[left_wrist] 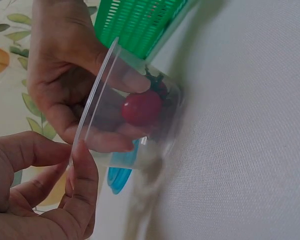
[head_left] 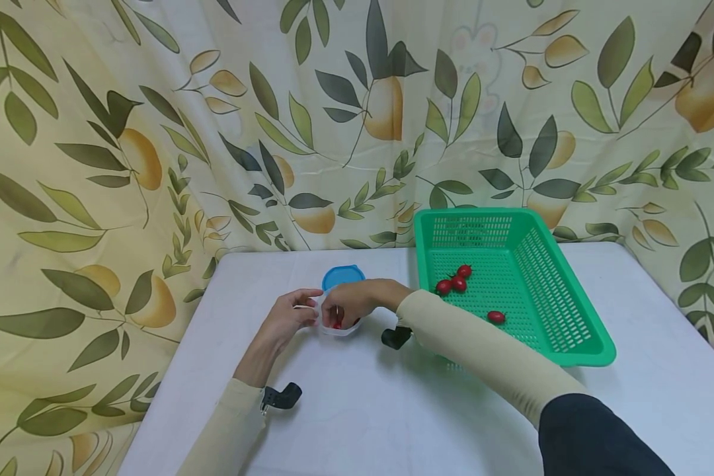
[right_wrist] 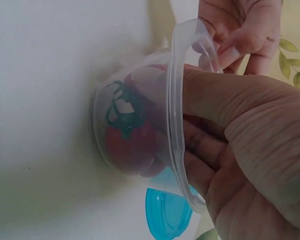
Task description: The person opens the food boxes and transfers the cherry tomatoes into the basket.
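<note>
A clear plastic tub (head_left: 340,332) stands on the table, seen from the side in both wrist views. My left hand (head_left: 281,322) pinches its rim (left_wrist: 110,56) between thumb and fingers. Reaching down into the tub, my right hand (head_left: 357,299) has its thumb and fingers about a red cherry tomato (left_wrist: 141,108). In the right wrist view, a cherry tomato (right_wrist: 130,149) with a green stem shows through the cloudy wall, low in the tub. The fingers and the wall partly hide what else lies inside.
Behind the tub lies a blue lid (head_left: 342,274). To the right, a green perforated basket (head_left: 571,297) holds several cherry tomatoes, one (head_left: 496,317) apart from the others. A white cloth covers the table (head_left: 357,423); a leaf-patterned curtain (head_left: 345,165) hangs behind.
</note>
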Motion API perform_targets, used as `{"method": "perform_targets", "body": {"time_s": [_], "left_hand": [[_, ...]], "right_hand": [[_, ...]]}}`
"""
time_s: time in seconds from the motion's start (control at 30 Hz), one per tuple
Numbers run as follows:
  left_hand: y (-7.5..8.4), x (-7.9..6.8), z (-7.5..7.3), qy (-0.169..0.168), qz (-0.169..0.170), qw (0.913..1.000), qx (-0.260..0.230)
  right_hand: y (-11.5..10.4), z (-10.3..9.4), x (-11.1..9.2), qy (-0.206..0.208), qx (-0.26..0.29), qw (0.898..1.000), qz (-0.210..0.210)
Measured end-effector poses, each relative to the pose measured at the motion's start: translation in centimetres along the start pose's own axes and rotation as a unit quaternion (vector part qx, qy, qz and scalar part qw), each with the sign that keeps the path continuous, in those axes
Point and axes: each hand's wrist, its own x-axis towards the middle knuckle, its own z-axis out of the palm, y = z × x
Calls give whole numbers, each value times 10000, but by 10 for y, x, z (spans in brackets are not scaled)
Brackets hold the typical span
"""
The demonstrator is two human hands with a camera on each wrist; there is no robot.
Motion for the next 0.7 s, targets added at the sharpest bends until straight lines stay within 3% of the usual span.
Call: {"method": "perform_targets", "body": {"time_s": [0.2, 0.43, 0.7], "left_hand": [[0, 0, 0, 72, 5, 9999, 73], [3, -1, 0, 101, -79, 9998, 116], [2, -1, 0, 29, -80, 9998, 151]], "right_hand": [[1, -3, -4, 154, 335, 9993, -32], [-2, -9, -12, 242, 364, 9987, -277], [-4, -14, -23, 361, 584, 9973, -248]]}}
